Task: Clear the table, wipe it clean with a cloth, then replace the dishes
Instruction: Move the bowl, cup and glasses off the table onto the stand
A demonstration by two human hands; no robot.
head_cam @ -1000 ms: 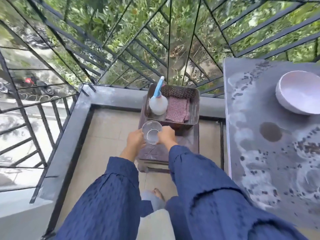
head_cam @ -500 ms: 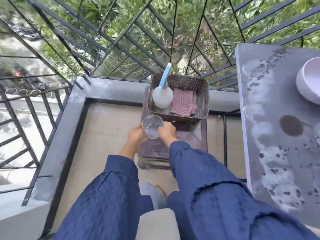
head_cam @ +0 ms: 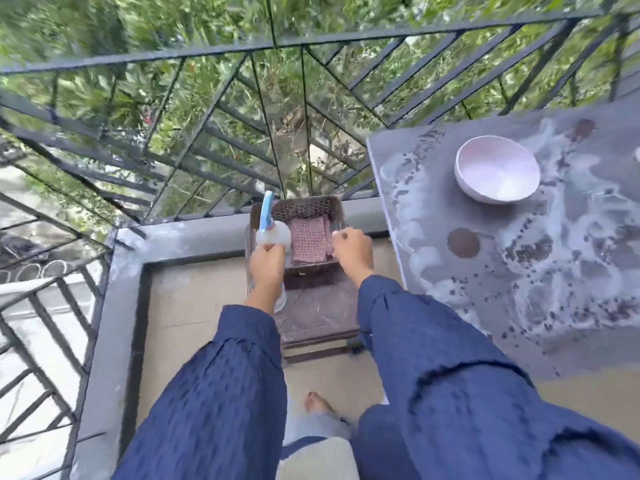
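Observation:
A grey table (head_cam: 571,344) at the right is smeared with white foam and dark specks; a white bowl (head_cam: 497,169) stands on it. On a low dark stool (head_cam: 318,317) sits a perforated tray (head_cam: 301,202) holding a white spray bottle (head_cam: 277,235) with a blue nozzle and a checked cloth (head_cam: 308,240). My left hand (head_cam: 266,268) grips the base of the spray bottle. My right hand (head_cam: 351,251) hovers with curled fingers at the cloth's right edge by the tray's rim; whether it grips anything is unclear. A clear glass (head_cam: 281,299) stands on the stool, half hidden by my left forearm.
A black metal railing (head_cam: 221,57) and a grey ledge (head_cam: 194,237) close off the balcony behind the stool. Tan floor (head_cam: 194,306) lies left of the stool. My bare foot (head_cam: 317,401) is on the floor below it.
Both hands have let go of the glass, which now stands on the stool. They moved forward to the tray: the left to the spray bottle, the right to the cloth's edge.

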